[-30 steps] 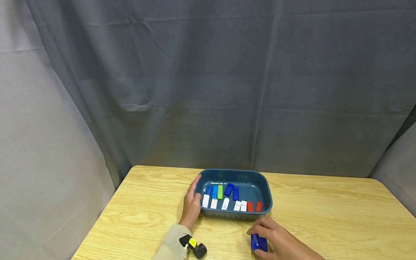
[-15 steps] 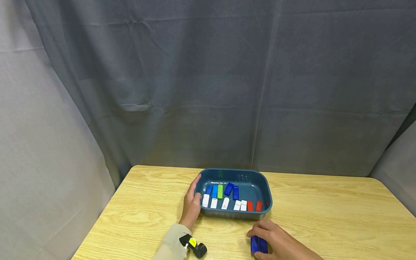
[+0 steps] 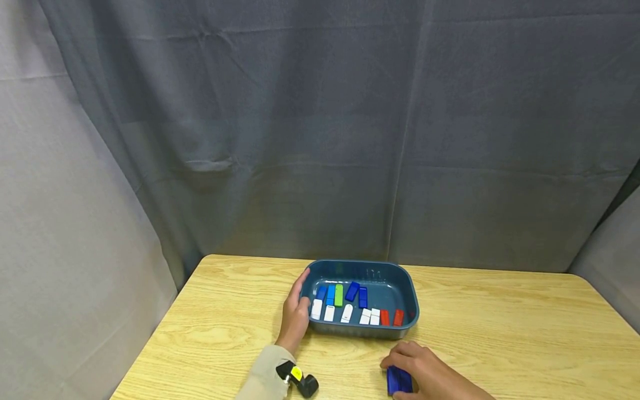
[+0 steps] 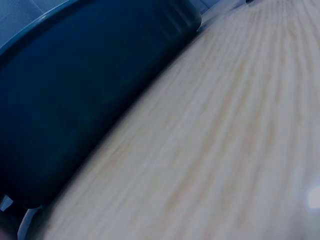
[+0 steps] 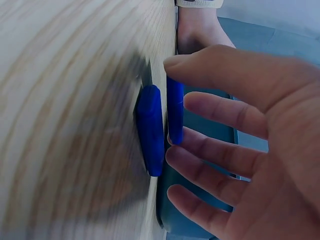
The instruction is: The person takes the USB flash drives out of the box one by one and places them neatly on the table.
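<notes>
My left hand (image 3: 294,319) grips the left side of a dark teal tray (image 3: 357,330), thumb over the rim and fingers along the outer wall. In front of the tray, my right hand (image 3: 425,369) pinches a dark blue USB stick (image 5: 175,107) by its ends, between thumb and fingertips. A second blue USB stick (image 5: 150,131) lies flat on the table right beside it. From the head camera the two sit side by side under the hand, partly covered by it. The left wrist view shows only the tray's outer wall (image 4: 90,100) and tabletop.
Inside the tray lie several more sticks: white (image 3: 347,313), light blue (image 3: 330,294), green (image 3: 338,295), dark blue (image 3: 363,297) and red (image 3: 398,318). The wooden table (image 3: 500,328) ends at a grey curtain (image 3: 320,139) behind the tray.
My right hand has shifted slightly nearer the front edge, and the pinched blue stick has come down level beside the other. The left hand and tray stay put.
</notes>
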{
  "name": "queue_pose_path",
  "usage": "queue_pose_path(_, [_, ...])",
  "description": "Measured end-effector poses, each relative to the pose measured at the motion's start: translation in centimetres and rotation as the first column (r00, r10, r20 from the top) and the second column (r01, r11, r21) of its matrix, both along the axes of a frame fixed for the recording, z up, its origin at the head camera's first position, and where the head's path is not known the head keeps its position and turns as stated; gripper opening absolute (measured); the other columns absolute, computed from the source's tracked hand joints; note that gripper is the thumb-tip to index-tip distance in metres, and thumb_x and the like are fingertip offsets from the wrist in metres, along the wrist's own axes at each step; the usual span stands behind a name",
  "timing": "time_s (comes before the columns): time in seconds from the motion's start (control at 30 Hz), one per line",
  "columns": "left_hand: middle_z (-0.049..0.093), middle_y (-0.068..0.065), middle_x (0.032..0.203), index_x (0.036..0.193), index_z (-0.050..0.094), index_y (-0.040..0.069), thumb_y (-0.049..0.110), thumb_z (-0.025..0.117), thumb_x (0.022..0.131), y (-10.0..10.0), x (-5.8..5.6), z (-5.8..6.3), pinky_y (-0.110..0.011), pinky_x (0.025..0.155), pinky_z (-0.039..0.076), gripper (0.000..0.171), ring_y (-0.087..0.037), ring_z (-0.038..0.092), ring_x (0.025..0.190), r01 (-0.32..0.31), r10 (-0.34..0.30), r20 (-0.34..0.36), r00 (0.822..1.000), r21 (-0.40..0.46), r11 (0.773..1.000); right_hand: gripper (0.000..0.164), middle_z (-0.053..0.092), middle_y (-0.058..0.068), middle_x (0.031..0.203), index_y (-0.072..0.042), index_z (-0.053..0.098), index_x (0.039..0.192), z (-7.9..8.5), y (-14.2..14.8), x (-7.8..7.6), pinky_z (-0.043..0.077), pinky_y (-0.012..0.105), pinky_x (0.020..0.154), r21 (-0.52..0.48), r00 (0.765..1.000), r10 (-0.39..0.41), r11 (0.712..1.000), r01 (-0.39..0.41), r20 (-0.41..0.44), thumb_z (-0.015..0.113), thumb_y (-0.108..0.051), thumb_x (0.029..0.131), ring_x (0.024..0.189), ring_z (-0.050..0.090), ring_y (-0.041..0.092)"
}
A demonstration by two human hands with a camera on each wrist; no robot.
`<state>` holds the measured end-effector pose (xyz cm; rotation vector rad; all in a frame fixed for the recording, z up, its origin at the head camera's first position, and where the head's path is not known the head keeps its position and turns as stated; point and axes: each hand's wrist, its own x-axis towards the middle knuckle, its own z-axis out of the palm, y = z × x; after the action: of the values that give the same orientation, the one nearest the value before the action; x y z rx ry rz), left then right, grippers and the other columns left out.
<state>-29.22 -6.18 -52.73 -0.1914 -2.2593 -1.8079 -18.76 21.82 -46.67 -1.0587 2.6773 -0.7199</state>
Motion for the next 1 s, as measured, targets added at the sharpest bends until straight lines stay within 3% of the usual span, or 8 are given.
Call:
queue_pose_path(0.23, [0.036,0.011,0.152,0.148,0.039,0.027,0.001,0.039,0.091,0.0,0.0,0.0,-0.048,0.115,0.019,0.062,-0.016,0.027,0.143,-0.001,0.001,0.019,1.0,0.004,1.0,0.039,0.057,-0.011,0.105,-0.021,0.067,0.111,-0.2,0.0,-0.1,0.052,0.029,0.077,-0.002,0.999,0.018,1.0,-0.018,-0.026,0.072,-0.045,0.081,0.093,0.048,0.005])
queue_pose_path(0.53, [0.038,0.003,0.152,0.147,0.041,0.023,-0.005,0.039,0.09,0.0,0.0,-0.1,-0.053,0.115,0.018,0.064,-0.023,0.027,0.143,-0.005,0.005,-0.02,1.0,0.014,1.0,0.039,0.057,-0.009,0.104,-0.02,0.066,0.112,-0.5,0.2,-0.3,0.052,0.027,0.074,-0.016,0.996,0.058,0.998,-0.059,-0.061,0.072,-0.045,0.082,0.092,0.048,0.005])
queue_pose_path(0.73, [0.037,0.004,0.152,0.147,0.04,0.024,-0.003,0.039,0.091,0.0,0.1,-0.1,-0.053,0.114,0.018,0.063,-0.024,0.027,0.143,-0.003,0.003,-0.006,1.0,0.014,1.0,0.04,0.058,-0.01,0.103,-0.02,0.066,0.111,-0.7,0.2,-0.4,0.051,0.026,0.073,-0.021,0.995,0.066,0.997,-0.067,-0.072,0.072,-0.047,0.081,0.091,0.047,0.004])
queue_pose_path(1.0, [0.036,0.008,0.152,0.148,0.039,0.025,-0.001,0.038,0.091,0.0,0.1,-0.1,-0.05,0.115,0.02,0.062,-0.02,0.027,0.143,0.0,0.0,0.009,1.0,0.005,1.0,0.043,0.061,-0.008,0.101,-0.02,0.066,0.108,-1.2,0.3,-0.4,0.049,0.027,0.068,-0.04,0.975,0.107,0.992,-0.117,-0.193,0.07,-0.053,0.081,0.088,0.048,0.004])
